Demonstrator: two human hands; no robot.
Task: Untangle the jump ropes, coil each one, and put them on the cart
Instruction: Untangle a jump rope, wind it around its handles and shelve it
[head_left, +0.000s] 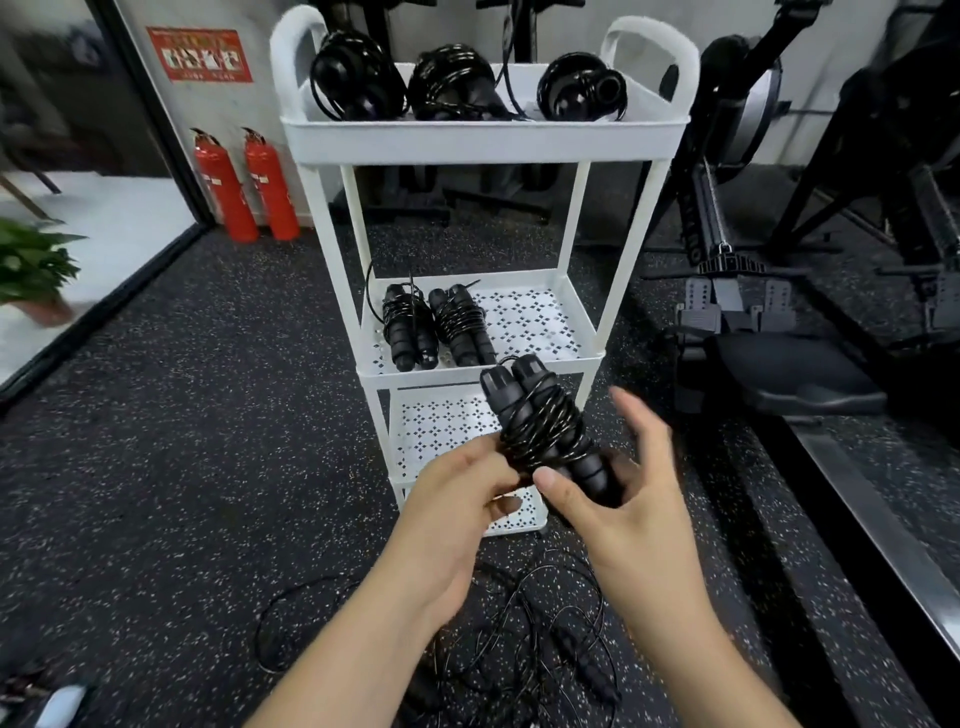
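Where the rope in hand is: the black jump rope (540, 431), with two ribbed handles side by side and its thin cord wound around them, is up in the air before the front edge of the cart's middle shelf, and it lies on no shelf.
Left hand: the left hand (452, 509) has curled fingers and pinches the wound cord at the lower left side of the bundle.
Right hand: the right hand (628, 509) carries the lower ends of the handles. Its thumb presses on their front, and the other fingers stand almost straight behind the bundle.
Cart: the white plastic cart (488, 140) has three shelves and two loop grips at the top.
Top shelf: three coiled black ropes (452, 83) stand in a row.
Middle shelf: two wound black ropes (460, 325) lie side by side on the left part.
Floor: on the black speckled rubber floor (182, 415), a tangle of loose black ropes (519, 639) lies under the hands, near the foot of the cart.
Surroundings: two red fire extinguishers (249, 187) stand at the wall left of the cart, a black rowing machine (727, 208) is at the right, and a green potted plant (31, 265) is at the far left.
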